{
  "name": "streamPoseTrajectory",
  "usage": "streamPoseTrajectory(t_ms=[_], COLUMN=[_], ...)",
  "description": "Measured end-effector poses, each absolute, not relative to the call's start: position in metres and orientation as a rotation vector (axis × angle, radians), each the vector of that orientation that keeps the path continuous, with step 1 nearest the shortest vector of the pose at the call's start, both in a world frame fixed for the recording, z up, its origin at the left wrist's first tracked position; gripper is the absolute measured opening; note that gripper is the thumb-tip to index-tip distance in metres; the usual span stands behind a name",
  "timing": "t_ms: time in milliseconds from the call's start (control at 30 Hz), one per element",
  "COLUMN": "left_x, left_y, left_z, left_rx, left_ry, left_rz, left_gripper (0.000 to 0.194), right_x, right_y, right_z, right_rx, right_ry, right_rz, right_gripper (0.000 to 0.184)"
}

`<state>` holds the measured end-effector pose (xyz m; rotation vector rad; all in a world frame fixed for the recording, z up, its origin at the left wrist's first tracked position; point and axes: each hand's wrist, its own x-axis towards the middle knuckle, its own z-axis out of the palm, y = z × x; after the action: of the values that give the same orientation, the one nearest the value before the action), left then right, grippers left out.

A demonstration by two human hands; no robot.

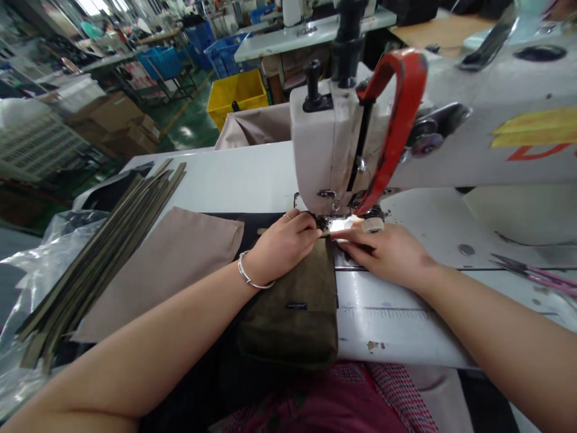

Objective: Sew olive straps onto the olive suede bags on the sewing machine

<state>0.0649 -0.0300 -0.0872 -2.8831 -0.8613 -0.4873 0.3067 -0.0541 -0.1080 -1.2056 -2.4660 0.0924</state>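
An olive-brown fabric pouch (pixel 300 300) with a small dark label lies on the sewing machine bed, its upper edge at the machine's presser foot area. My left hand (pixel 288 240), with a ring and a silver bangle, is closed on the pouch's upper edge, fingers curled just left of the lit needle area. From the other side, my right hand (pixel 387 249) reaches in, its fingertips closed at the pouch's upper right edge. The sewing machine head (pixel 320 144) stands directly above both hands. Needle and seam are mostly hidden by fingers and machine parts.
Long olive fabric strips (pixel 112 246) lie at the left beside a beige fabric piece (pixel 166 270) and clear plastic (pixel 27 282). Pink-handled scissors (pixel 536 273) rest at the right. A red lever guard (pixel 401 114) rises over the bed. A yellow crate (pixel 237 96) stands behind.
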Motion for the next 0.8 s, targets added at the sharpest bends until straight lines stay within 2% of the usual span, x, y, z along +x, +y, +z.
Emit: streamPoseTrajectory(t_ms=[167, 400, 800], left_x=[0.0641, 0.0665, 0.0687], left_y=[-0.0272, -0.0283, -0.0291], left_z=[-0.0883, -0.0883, -0.0889], left_rx=[-2.827, -2.843, -2.829], left_ry=[-0.694, -0.860, -0.917], left_rz=[-0.478, -0.609, -0.607], left_gripper=[0.020, 0.018, 0.022], right_x=[0.3065, 0.3125, 0.3081], right_y=[-0.0539, -0.0512, -0.0532], right_z=[-0.1073, -0.1057, -0.1058], right_rx=[-1.225, -1.187, -1.278], right_ry=[-2.473, -2.426, -2.484], right_rz=[0.146, 0.204, 0.205], right_gripper=[0.029, 0.026, 0.029])
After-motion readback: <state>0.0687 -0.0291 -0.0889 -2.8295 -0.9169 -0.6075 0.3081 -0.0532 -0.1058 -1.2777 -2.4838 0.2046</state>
